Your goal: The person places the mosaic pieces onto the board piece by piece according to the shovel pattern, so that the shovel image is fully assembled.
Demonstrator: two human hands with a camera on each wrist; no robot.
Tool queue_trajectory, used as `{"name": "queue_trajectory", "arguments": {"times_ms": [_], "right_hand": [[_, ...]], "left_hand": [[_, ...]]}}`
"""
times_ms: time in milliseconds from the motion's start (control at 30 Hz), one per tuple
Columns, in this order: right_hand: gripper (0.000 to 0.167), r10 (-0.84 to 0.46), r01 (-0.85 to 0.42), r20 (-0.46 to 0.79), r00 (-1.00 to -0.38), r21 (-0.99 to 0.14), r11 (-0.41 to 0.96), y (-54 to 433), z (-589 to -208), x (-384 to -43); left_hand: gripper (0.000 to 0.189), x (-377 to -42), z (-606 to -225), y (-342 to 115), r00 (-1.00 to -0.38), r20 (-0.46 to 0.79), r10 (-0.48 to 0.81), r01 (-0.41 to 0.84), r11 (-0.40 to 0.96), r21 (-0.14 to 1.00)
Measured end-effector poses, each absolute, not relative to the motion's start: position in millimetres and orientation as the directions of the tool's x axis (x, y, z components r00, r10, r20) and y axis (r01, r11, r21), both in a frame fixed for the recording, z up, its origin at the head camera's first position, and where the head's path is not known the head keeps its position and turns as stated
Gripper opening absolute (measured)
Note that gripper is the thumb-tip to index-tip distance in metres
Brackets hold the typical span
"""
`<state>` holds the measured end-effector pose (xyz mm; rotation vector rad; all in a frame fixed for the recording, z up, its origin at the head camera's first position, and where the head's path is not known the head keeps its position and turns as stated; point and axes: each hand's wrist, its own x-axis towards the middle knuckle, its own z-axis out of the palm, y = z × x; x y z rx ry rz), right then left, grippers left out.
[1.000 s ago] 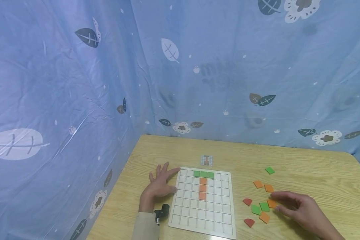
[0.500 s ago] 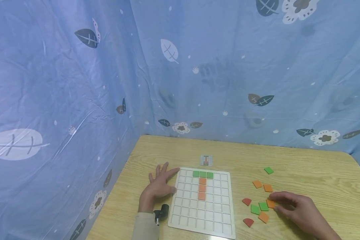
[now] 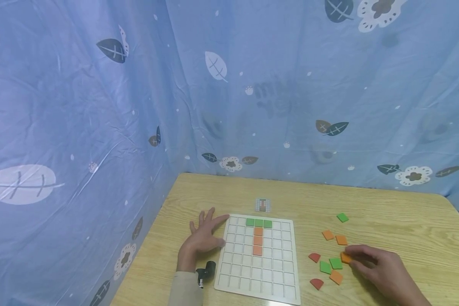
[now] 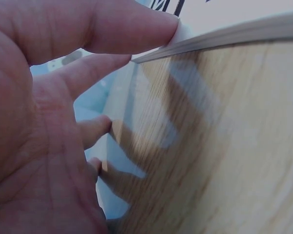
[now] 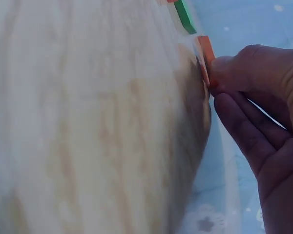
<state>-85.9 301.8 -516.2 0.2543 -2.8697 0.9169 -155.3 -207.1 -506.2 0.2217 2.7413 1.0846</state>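
Note:
My left hand [image 3: 203, 237] lies at the left side of a pale gridded board [image 3: 246, 271], fingers spread, with thumb and index finger touching its edge. In the left wrist view the thumb [image 4: 136, 29] presses on the board's rim. Three green tiles [image 3: 258, 223] form a row at the board's top, and three orange tiles [image 3: 257, 241] run down from the middle one. To the right, my right hand [image 3: 384, 267] pinches an orange square tile [image 3: 345, 257] between thumb and fingers. The right wrist view shows this tile [image 5: 207, 61] tilted up from the tabletop.
Loose green squares [image 3: 335, 263], orange squares [image 3: 336, 277] and red quarter-round pieces [image 3: 316, 284] lie between board and right hand. A small pattern card [image 3: 263, 205] lies beyond the board. A black device [image 3: 206, 272] sits at the left wrist. A blue curtain [image 3: 275, 106] borders the wooden table [image 3: 214, 182].
The orange square tile at my right fingertips has been lifted slightly at one side, and the right fingers have closed on it. My left hand and the board have stayed put.

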Motion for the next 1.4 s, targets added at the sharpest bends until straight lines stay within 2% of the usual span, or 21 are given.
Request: {"name": "queue_trajectory", "arguments": {"times_ms": [167,633,933,1100,1400], "right_hand": [[0.031,-0.097,-0.177,0.161,-0.982,-0.607,0.775,300,-511,-82],[0.033,-0.155,-0.327,0.308,-0.939,-0.654,0.682,258,-483,-82],[0.027,-0.192,-0.283,0.209,-0.959,-0.737,0.614,223,-481,-86],[0.027,-0.223,-0.325,0.238,-0.945,-0.752,0.573,200,-483,-87],[0.024,-0.249,-0.302,0.192,-0.949,-0.777,0.552,167,-484,-91]], "left_hand": [[0.09,-155,-504,-207,-0.972,-0.125,0.201,0.062,0.725,0.686],[0.088,-156,-506,-208,-0.971,-0.121,0.207,0.068,0.722,0.688],[0.089,-156,-505,-207,-0.971,-0.118,0.21,0.07,0.715,0.695],[0.088,-156,-505,-207,-0.971,-0.116,0.211,0.072,0.712,0.699],[0.088,-157,-505,-207,-0.97,-0.119,0.214,0.072,0.712,0.698]]}}
